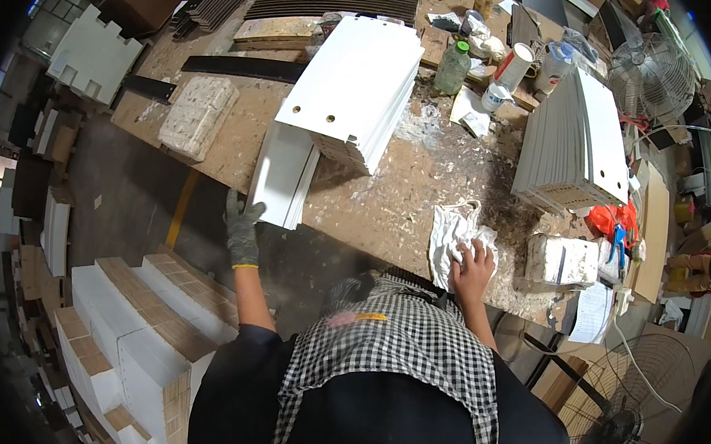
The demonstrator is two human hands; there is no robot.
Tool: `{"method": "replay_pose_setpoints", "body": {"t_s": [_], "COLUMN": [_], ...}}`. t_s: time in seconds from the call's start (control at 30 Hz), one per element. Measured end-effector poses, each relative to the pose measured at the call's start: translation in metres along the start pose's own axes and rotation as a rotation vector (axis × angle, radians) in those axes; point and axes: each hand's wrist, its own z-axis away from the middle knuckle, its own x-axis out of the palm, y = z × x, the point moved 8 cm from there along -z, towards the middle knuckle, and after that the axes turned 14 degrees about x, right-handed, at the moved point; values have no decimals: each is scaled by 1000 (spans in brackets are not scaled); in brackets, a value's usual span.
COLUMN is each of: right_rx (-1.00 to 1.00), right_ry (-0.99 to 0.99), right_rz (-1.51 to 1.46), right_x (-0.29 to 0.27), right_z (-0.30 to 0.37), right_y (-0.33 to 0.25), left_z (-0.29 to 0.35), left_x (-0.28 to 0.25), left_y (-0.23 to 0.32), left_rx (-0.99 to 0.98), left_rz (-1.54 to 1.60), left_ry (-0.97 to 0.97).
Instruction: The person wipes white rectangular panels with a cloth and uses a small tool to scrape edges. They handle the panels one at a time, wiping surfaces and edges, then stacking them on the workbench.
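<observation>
My left hand [242, 228], in a grey glove, reaches to the near end of a short stack of white boards [282, 174] that overhangs the workbench edge; its fingers touch the stack's lower corner. My right hand [474, 270], bare, rests on a crumpled white rag [452, 234] lying on the chipboard workbench [390, 212]. Behind the short stack lies a larger pile of white panels with drilled holes [354, 84].
A second fanned pile of white panels [575, 143] lies at the right. A green-capped bottle [454, 65], cups and clutter crowd the bench's far side. A white block [561, 261] sits by the rag. Stacked white boards [143, 322] stand on the floor at the left. Fans [655, 74] are at the right.
</observation>
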Motion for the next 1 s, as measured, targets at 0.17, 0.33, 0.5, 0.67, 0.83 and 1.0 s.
{"method": "replay_pose_setpoints", "body": {"t_s": [0.17,0.33,0.5,0.67,0.83,1.0], "right_rx": [92,597,1012,864,742,980], "right_ry": [12,-378,-862,-973,-958,-807], "right_rz": [-188,-937,-1607,-1802,-1619,-1728], "right_x": [-10,39,17,35,36,97], "right_z": [-19,-24,-21,-3,-35,-39], "right_y": [13,53,-55,-90,-80,-56], "left_z": [49,71,121,164,159,169], "left_x": [-29,-53,37,161,213,243], "left_y": [99,194,291,269,194,158], "left_rx": [83,823,1151,1067,907,1092], "left_rz": [261,-389,-399,-414,-328,-417], "left_ry": [119,8,-156,-514,-575,-780]}}
